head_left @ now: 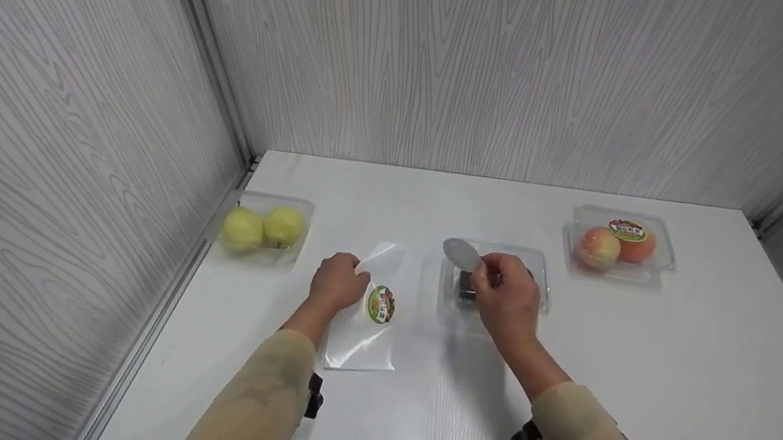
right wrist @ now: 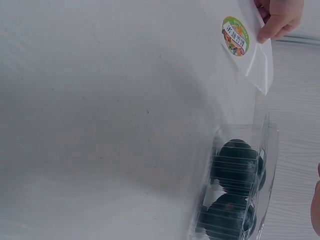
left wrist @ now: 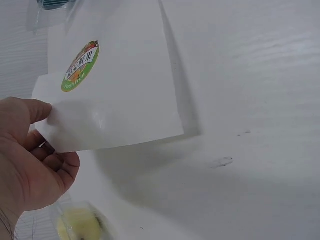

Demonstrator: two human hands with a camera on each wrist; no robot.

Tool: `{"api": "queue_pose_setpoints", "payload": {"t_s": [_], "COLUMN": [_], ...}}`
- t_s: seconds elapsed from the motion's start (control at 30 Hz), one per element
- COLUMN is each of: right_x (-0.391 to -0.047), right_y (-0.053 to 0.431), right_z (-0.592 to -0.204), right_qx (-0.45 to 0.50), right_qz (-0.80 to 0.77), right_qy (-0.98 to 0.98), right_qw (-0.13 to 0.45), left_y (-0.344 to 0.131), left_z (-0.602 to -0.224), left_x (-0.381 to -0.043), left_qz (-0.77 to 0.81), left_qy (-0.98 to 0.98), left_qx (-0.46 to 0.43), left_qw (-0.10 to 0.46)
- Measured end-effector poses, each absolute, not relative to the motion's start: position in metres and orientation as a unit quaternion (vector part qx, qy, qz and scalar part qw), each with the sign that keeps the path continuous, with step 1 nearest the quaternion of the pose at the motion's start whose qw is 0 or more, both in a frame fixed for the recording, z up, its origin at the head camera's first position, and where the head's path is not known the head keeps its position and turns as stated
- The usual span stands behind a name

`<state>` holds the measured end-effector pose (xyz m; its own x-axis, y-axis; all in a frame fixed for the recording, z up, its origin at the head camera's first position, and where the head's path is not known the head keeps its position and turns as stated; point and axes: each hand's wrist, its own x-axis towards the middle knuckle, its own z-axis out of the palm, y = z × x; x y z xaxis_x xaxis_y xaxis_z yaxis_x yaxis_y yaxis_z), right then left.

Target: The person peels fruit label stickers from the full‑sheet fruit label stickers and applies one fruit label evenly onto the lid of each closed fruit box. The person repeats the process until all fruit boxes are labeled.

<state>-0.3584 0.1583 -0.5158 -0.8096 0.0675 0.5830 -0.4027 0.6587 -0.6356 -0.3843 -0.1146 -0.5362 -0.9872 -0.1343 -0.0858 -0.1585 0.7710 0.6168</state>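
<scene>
My left hand [head_left: 339, 281] pinches the edge of a glossy white sticker sheet [head_left: 360, 345], thumb on top and fingers beneath. One oval fruit label [left wrist: 81, 66] with "Fresh Fruit" print is on the sheet. My right hand [head_left: 508, 296] pinches a loose oval sticker [head_left: 461, 254] at its edge; its greyish side faces the head camera. Below that hand stands a clear plastic clamshell box [right wrist: 271, 150] holding dark round fruits [right wrist: 234, 167], partly hidden by the hand in the head view. Only a sliver of the right hand shows at the right wrist view's edge.
A clear box [head_left: 302, 212] with two yellow-green fruits [head_left: 243, 229] stands at the left edge of the white table [head_left: 348, 434]. Back right, another clear box [head_left: 666, 249] holds red-yellow fruits [head_left: 598, 247] and bears an oval label [head_left: 627, 231]. Panels wall the sides and back.
</scene>
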Motion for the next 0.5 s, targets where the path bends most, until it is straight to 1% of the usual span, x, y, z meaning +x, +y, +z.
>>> {"api": "queue_pose_setpoints", "payload": {"t_s": [0.27, 0.5], "right_x": [-0.3594, -0.3598], "right_y": [0.1606, 0.1659], "right_z": [-0.5192, -0.5186], "right_qx": [0.114, 0.121], "right_qz": [0.397, 0.391], "right_qy": [-0.854, -0.857], "right_qw": [0.316, 0.314], "left_y": [-0.1137, -0.1075], "left_z": [-0.5409, -0.5374], "left_x": [-0.3824, -0.3818], "left_qz": [0.237, 0.15], "left_qy": [0.969, 0.985], "left_qx": [-0.075, -0.089], "left_qw": [0.011, -0.003]}}
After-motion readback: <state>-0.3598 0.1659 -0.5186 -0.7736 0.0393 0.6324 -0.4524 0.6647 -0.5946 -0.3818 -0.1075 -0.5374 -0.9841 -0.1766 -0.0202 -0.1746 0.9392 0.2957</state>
